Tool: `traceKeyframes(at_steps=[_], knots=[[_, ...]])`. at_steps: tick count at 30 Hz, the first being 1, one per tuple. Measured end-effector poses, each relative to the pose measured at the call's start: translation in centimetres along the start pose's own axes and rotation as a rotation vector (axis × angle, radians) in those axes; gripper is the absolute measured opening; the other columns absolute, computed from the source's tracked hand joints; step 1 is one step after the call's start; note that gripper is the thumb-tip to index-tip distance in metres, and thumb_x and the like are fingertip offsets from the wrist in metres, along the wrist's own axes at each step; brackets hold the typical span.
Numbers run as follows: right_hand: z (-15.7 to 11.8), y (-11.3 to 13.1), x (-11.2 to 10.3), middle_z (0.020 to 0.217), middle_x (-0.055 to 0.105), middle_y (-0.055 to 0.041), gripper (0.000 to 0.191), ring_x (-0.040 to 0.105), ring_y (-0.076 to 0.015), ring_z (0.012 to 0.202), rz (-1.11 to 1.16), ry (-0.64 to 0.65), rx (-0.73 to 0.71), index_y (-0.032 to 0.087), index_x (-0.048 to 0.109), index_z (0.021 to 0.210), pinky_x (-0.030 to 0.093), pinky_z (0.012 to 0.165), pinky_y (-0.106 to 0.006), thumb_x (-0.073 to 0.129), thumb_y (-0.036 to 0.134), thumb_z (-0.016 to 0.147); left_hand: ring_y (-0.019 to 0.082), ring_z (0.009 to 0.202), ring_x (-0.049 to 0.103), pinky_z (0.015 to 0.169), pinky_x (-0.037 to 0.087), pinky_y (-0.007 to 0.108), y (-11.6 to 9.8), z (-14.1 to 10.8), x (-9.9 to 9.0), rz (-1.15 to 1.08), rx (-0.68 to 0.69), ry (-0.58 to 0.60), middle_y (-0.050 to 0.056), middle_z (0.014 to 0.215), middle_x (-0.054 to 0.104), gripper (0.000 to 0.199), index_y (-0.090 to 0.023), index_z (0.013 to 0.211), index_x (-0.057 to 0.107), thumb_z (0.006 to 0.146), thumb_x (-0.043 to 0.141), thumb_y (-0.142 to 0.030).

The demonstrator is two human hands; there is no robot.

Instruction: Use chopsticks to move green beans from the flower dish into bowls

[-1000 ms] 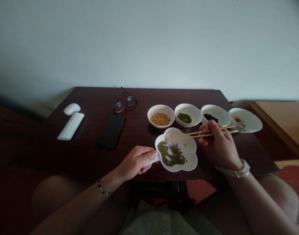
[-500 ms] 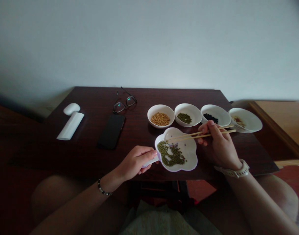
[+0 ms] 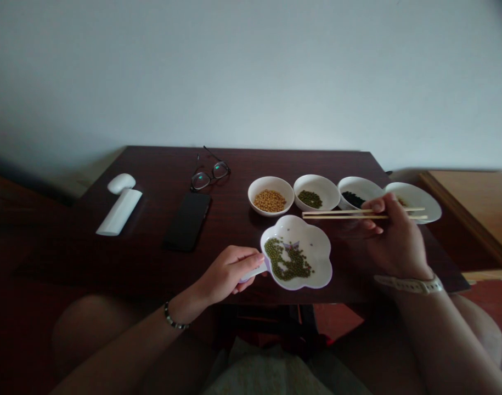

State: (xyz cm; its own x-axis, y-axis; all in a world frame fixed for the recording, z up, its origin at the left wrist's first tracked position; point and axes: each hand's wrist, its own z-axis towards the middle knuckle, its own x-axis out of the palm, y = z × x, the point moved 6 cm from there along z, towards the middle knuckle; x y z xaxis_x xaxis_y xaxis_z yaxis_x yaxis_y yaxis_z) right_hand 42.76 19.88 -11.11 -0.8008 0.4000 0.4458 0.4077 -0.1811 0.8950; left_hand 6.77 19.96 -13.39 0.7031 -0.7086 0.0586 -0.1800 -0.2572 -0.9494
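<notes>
My left hand (image 3: 228,274) grips the short handle of a white flower-shaped dish (image 3: 316,241), which rests on the table. Green mung beans (image 3: 286,260) lie scattered in it. My right hand (image 3: 393,236) holds a pair of wooden chopsticks (image 3: 357,215) level, their tips empty and just above the dish's far rim. Behind the dish stand white bowls of soybeans (image 3: 271,180), mung beans (image 3: 316,179) and black beans (image 3: 360,181). Past them is a fourth white bowl (image 3: 423,203), its reddish contents mostly hidden behind my right hand.
The dark wooden table (image 3: 234,162) also holds eyeglasses (image 3: 209,176), a black smartphone (image 3: 188,222), and a white oblong object (image 3: 119,212) beside a white oval one (image 3: 121,183). A light wooden surface (image 3: 468,203) lies beyond the right table edge.
My right hand has moved right, drawing the chopsticks back from above the dish and turning them level. My left hand, the dish and the beans have not moved.
</notes>
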Motion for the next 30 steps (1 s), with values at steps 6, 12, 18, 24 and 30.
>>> traceKeyframes(at_steps=[6,12,18,24,30], knots=[[1.6,0.9,-3.5,0.088,0.067,-0.0034,0.027,0.059,-0.0153,0.070,0.022,-0.168,-0.166,0.025,0.076,0.086,0.045,0.043,-0.025,0.095,0.038,0.100,0.009,0.042,0.039,0.043,0.025,0.022,0.6,-0.2,-0.2,0.009,-0.002,-0.006,-0.005,0.054,0.053,0.052,-0.014,0.094,0.075,0.114,0.061,-0.059],[1.2,1.0,-3.1,0.089,0.068,-0.0063,0.030,0.061,-0.0165,0.069,-0.060,-0.130,-0.214,0.025,0.075,0.085,0.042,0.045,-0.030,0.085,0.042,0.108,0.009,0.041,0.038,0.043,0.025,0.022,0.6,-0.1,-0.3,0.000,0.003,0.000,-0.005,0.053,0.052,0.052,-0.014,0.094,0.075,0.114,0.061,-0.060],[-0.3,0.3,0.1,0.084,0.062,-0.0024,0.040,0.057,-0.0142,0.061,-0.184,0.013,-0.075,0.024,0.070,0.084,0.038,0.043,-0.030,0.089,0.053,0.104,0.009,0.041,0.038,0.043,0.024,0.022,0.2,0.2,0.1,0.006,-0.003,-0.005,-0.004,0.053,0.053,0.052,-0.014,0.094,0.075,0.114,0.061,-0.060],[-1.7,-1.0,2.2,0.082,0.067,-0.0034,0.047,0.055,-0.0118,0.057,-0.314,0.144,0.003,0.023,0.073,0.084,0.043,0.046,-0.026,0.078,0.061,0.110,0.009,0.041,0.038,0.043,0.024,0.022,-0.3,0.7,0.5,0.007,0.001,-0.008,-0.005,0.052,0.052,0.052,-0.014,0.094,0.075,0.115,0.061,-0.060],[-2.0,-1.3,2.7,0.075,0.067,-0.0027,0.049,0.059,-0.0134,0.059,-0.342,0.166,0.021,0.024,0.072,0.084,0.047,0.048,-0.023,0.078,0.065,0.109,0.010,0.041,0.038,0.043,0.025,0.022,-0.4,0.8,0.6,0.003,-0.002,-0.011,-0.004,0.053,0.053,0.053,-0.014,0.094,0.076,0.113,0.062,-0.062]])
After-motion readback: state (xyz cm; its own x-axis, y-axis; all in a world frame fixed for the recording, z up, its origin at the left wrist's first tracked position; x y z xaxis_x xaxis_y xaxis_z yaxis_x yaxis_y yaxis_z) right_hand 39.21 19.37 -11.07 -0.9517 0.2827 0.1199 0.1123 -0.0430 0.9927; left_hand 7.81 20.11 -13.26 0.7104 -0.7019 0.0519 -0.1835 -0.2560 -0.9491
